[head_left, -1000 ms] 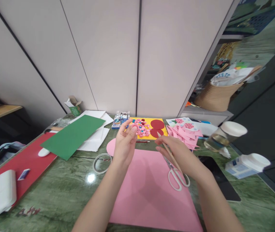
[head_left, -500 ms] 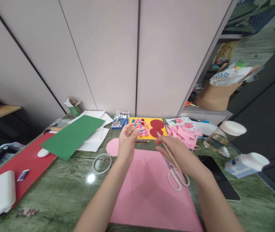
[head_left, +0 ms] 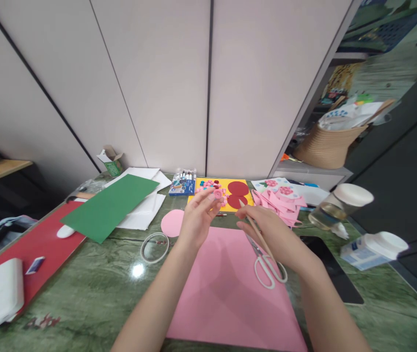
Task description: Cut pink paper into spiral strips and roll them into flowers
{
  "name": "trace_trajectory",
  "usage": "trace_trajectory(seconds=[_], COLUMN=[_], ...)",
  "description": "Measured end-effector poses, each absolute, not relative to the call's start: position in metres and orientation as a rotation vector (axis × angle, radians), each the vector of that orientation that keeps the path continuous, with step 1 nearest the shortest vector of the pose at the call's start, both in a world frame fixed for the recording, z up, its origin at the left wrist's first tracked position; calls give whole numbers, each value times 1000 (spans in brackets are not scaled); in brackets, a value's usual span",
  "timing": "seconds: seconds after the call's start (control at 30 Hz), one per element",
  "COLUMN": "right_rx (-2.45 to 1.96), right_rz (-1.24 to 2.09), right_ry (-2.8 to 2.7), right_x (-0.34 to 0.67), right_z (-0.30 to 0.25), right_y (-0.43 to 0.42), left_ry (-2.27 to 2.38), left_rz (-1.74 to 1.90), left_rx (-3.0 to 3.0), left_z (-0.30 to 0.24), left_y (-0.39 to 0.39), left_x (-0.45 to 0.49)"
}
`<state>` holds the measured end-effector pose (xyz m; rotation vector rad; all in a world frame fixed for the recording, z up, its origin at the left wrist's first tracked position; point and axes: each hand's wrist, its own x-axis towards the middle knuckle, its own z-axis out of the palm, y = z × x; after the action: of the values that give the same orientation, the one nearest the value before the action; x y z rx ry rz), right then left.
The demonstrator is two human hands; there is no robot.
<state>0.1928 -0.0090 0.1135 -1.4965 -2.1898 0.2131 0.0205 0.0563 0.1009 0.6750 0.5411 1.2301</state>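
Observation:
Between the fingertips of my left hand (head_left: 198,215) is a small pink paper rosette (head_left: 218,194), its coiled face turned toward me. My right hand (head_left: 269,227) grips a slim, pointed wooden stick (head_left: 255,227), tip up and to the left. Both hands are raised above a large pink sheet (head_left: 223,288). White-handled scissors (head_left: 266,269) lie on that sheet, below my right hand. Behind the hands, a yellow sheet (head_left: 224,183) carries several small pink, red and blue pieces (head_left: 204,185) and dark red discs (head_left: 238,188).
Pink paper scraps (head_left: 279,205) lie right of the yellow sheet. A tape roll (head_left: 155,248) and a pink disc (head_left: 172,223) are on the left, near green paper (head_left: 115,205). On the right are a black tablet (head_left: 335,271), a jar (head_left: 335,208) and a white bottle (head_left: 373,250).
My left hand has turned and its fingers have shifted right, bringing the pink rosette's face into view. My right hand, with the stick, has barely moved.

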Motion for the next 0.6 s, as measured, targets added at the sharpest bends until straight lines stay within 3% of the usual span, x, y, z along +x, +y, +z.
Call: trace_trajectory(seconds=[0.17, 0.43, 0.6], right_rx=[-1804, -2498, -2640], right_rz=[217, 258, 321], right_ry=[-2277, -2154, -2097], right_x=[194, 217, 222], right_z=[110, 63, 41], right_y=[-3, 32, 46], left_ry=[649, 1053, 1154], left_rz=[1252, 1155, 1223], left_rx=[757, 852, 1044], left_z=[80, -8, -11], left_y=[67, 146, 184], left_x=[25, 47, 68])
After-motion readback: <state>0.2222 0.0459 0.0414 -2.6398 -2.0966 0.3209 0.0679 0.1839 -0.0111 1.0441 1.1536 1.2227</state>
